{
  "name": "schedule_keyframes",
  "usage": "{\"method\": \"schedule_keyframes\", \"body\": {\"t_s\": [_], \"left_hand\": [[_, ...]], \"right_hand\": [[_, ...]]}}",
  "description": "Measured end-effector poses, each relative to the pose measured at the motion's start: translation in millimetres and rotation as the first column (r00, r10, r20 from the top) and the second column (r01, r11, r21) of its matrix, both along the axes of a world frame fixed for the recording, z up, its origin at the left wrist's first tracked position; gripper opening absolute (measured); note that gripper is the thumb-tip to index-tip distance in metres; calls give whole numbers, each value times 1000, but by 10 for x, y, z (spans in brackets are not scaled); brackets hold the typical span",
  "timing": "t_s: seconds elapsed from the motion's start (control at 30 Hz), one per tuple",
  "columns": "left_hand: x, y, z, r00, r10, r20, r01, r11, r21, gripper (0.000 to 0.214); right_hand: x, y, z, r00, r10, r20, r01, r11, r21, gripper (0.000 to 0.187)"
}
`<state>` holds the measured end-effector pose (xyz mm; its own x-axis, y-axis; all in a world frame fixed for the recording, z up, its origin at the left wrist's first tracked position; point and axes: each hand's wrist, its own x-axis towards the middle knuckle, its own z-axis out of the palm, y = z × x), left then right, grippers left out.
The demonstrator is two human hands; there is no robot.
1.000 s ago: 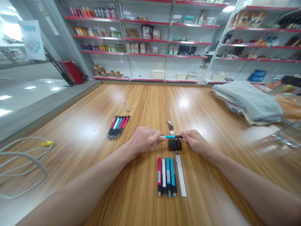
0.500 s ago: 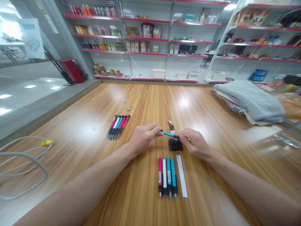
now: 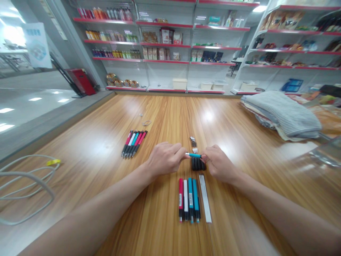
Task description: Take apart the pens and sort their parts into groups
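My left hand (image 3: 163, 159) and my right hand (image 3: 218, 163) both pinch a teal pen (image 3: 194, 155), held level just above the wooden table (image 3: 165, 113). The left fingers grip its left end, the right fingers its right end. Under the pen lies a row of black pen grips (image 3: 198, 164). Nearer to me lie several pen barrels (image 3: 189, 200), red, white and teal, with white refills (image 3: 205, 197) beside them. Small springs and tips (image 3: 193, 141) lie just beyond the hands.
A bundle of assembled pens (image 3: 134, 142) lies to the left, with a rubber band (image 3: 146, 123) behind it. A grey cable (image 3: 23, 185) coils at the near left. Folded cloth (image 3: 282, 113) sits at the right. Store shelves (image 3: 165, 46) line the back.
The pen went from level to tilted and back to level. My hands have drawn closer together, so less of the pen shows between them.
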<state>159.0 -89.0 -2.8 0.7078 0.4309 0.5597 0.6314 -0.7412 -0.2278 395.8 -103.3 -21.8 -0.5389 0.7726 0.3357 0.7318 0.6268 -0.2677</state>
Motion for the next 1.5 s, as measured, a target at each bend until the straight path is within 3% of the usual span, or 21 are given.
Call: {"method": "schedule_keyframes", "body": {"t_s": [0.13, 0.3, 0.5, 0.63, 0.77, 0.9, 1.5], "left_hand": [[39, 3, -73, 999, 21, 49, -17, 997, -76, 36], [75, 31, -199, 981, 151, 119, -107, 942, -319, 43], [15, 112, -242, 961, 212, 176, -118, 894, -433, 42], [6, 136, -184, 958, 181, 223, -85, 920, -383, 34], [55, 80, -110, 981, 77, 180, -36, 975, -218, 23], [108, 6, -98, 989, 14, 147, 6, 991, -135, 19], [141, 9, -202, 995, -68, 78, 86, 962, -261, 21]], "right_hand": [[9, 5, 38, 1000, -9, 30, 6, 996, 90, 29], [-5, 0, 60, 998, -48, 48, 36, 975, 221, 23], [16, 13, 6, 989, -132, -67, 142, 976, 164, 19], [84, 60, -36, 978, -159, -136, 176, 977, 118, 25], [53, 30, -43, 983, -102, -153, 117, 989, 93, 35], [-28, -32, -38, 984, -40, -172, 53, 996, 74, 38], [-39, -27, -27, 993, 13, -121, 2, 992, 125, 33]]}}
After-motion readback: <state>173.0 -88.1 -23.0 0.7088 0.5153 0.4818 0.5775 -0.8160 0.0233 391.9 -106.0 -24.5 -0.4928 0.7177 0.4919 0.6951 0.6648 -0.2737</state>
